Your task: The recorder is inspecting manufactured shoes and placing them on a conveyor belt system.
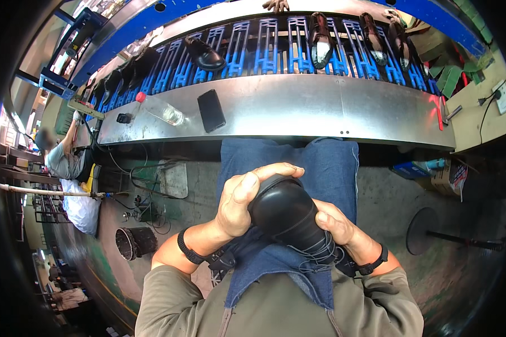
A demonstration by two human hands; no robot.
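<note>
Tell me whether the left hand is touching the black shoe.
Touching. The head view shows the left hand wrapped over the toe of the black shoe, thumb pressed on it.

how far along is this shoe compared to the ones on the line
Done: the black shoe is already laced. In hand: the left hand wraps its toe and the right hand steadies its side over the denim apron. Left: it is not yet on the blue conveyor racks, where other shoes already sit.
</note>
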